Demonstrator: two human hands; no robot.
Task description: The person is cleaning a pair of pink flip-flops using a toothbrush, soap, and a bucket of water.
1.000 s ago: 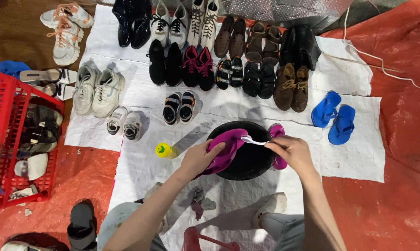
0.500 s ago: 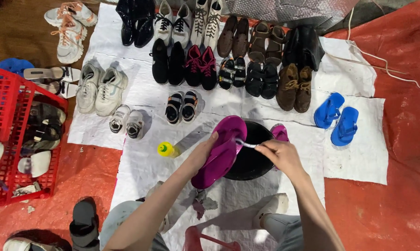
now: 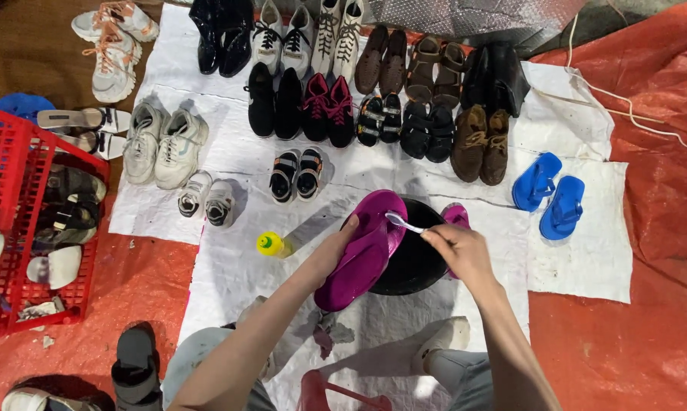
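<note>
My left hand (image 3: 333,254) grips a magenta flip-flop (image 3: 366,247) by its edge, sole side up, tilted over a black basin (image 3: 415,262). My right hand (image 3: 456,251) holds a white toothbrush (image 3: 403,222) whose head rests on the upper end of the flip-flop. A second magenta flip-flop (image 3: 457,216) lies behind the basin's right rim, partly hidden. A small bottle with a yellow-green cap (image 3: 272,243) lies on the white sheet (image 3: 572,266) just left of my left hand.
Rows of shoes, sneakers and sandals (image 3: 374,91) cover the white sheet ahead. Blue flip-flops (image 3: 549,194) lie at the right. A red plastic crate (image 3: 12,228) with footwear stands at the left on an orange tarp (image 3: 648,320). My knees are below.
The magenta flip-flop was bunched low over the basin; it now lies lifted and stretched out, sole up. My right hand with the toothbrush has shifted slightly left onto its upper end.
</note>
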